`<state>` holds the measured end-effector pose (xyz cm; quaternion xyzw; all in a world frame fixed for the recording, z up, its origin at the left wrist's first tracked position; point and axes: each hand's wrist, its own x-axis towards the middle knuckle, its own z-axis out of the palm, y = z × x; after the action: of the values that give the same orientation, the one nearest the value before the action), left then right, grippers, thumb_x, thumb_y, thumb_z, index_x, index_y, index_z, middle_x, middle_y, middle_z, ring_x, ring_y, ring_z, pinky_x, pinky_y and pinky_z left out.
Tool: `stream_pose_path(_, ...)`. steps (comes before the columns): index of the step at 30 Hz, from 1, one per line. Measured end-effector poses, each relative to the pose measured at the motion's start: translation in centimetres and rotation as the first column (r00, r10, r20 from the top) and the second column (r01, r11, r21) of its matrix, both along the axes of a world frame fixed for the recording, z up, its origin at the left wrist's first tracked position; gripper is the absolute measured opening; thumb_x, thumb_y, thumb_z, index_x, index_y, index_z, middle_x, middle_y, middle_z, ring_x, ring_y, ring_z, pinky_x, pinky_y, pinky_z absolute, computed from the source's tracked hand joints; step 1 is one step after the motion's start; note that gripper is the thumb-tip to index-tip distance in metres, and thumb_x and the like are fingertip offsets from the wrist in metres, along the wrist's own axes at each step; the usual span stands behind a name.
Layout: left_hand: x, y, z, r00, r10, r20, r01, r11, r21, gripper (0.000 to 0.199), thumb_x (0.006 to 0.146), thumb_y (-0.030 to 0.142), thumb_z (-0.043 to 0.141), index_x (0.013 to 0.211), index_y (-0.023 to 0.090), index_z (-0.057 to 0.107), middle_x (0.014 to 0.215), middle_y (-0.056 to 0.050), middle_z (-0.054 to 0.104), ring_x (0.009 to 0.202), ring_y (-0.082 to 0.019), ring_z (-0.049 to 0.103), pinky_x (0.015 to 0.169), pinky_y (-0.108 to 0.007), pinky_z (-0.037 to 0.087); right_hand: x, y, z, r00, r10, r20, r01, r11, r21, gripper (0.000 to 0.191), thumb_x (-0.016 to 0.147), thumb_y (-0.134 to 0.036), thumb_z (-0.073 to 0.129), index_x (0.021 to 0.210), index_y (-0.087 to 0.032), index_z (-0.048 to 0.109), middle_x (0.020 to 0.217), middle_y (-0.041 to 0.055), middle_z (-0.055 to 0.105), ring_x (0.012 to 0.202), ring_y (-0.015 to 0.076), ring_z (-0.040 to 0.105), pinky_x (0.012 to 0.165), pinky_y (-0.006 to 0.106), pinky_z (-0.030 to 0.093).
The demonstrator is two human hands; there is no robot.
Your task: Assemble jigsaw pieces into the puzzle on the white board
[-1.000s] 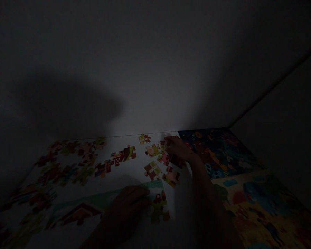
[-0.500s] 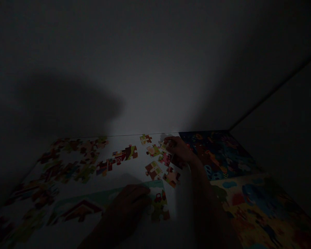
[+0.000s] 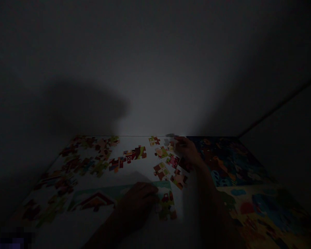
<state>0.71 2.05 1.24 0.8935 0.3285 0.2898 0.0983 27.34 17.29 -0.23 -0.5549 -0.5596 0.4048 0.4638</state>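
Note:
My left hand (image 3: 141, 199) rests with loosely bent fingers on a joined puzzle strip (image 3: 167, 199) showing a red roof, a teal sky and a small red car. It covers the middle of the strip. Near the table's back edge, my right hand (image 3: 188, 150) has thumb and fingers closed on a small puzzle piece (image 3: 171, 146), partly hidden by the fingers. Loose pieces lie around that hand: a pink one (image 3: 172, 160), a brown and green one (image 3: 161, 170), a brown and pink one (image 3: 179, 179), and a green one with a pale shape (image 3: 161, 152).
Several joined pieces with a red barn (image 3: 129, 157) lie at mid-table. A heap of loose pieces (image 3: 93, 162) covers the left side. On the right are a dark blue picture (image 3: 233, 162) and a yellow one (image 3: 259, 214). A pale wall (image 3: 155, 86) stands behind; the light is dim.
The view has shifted, so the table's contents appear farther right. My right hand stays by the same small piece, with its fingers slightly shifted. My left hand still rests on the strip.

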Motion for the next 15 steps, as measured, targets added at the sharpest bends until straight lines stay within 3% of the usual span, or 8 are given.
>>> stream_pose_path(6, 0.0, 0.0, -1.1, 0.999, -0.003, 0.043, 0.003, 1.0, -0.004, 0.024, 0.095, 0.012, 0.042, 0.098, 0.021, 0.065, 0.107, -0.005, 0.07, 0.098, -0.019, 0.062, 0.082, -0.031, 0.053, -0.5, -0.1, 0.5, 0.982, -0.033, -0.186, 0.009, 0.992, -0.129, 0.05, 0.059, -0.032, 0.073, 0.107, -0.018, 0.067, 0.092, 0.0058, 0.07, 0.08, 0.0192, 0.064, 0.073, 0.031, 0.05)
stream_pose_path(10, 0.1, -0.1, -1.9, 0.997, 0.02, 0.077, -0.021, 1.0, 0.005, 0.027, 0.096, 0.012, 0.039, 0.097, 0.022, 0.064, 0.106, -0.005, 0.069, 0.098, -0.019, 0.061, 0.083, -0.032, 0.053, -0.5, -0.1, 0.7, 0.973, -0.043, -0.226, 0.018, 0.994, -0.111, 0.04, 0.059, -0.033, 0.077, 0.095, -0.018, 0.069, 0.09, 0.0041, 0.07, 0.082, 0.0188, 0.064, 0.075, 0.03, 0.049)
stream_pose_path(15, 0.1, 0.0, -1.3, 0.998, 0.012, 0.054, -0.013, 1.0, 0.026, 0.027, 0.093, 0.009, 0.041, 0.095, 0.022, 0.064, 0.105, -0.004, 0.069, 0.098, -0.018, 0.061, 0.082, -0.03, 0.053, -0.3, 0.1, 0.4, 0.947, -0.084, -0.311, 0.052, 0.993, -0.11, 0.036, 0.058, -0.03, 0.077, 0.092, -0.02, 0.068, 0.09, 0.0033, 0.071, 0.084, 0.0201, 0.064, 0.079, 0.032, 0.049)
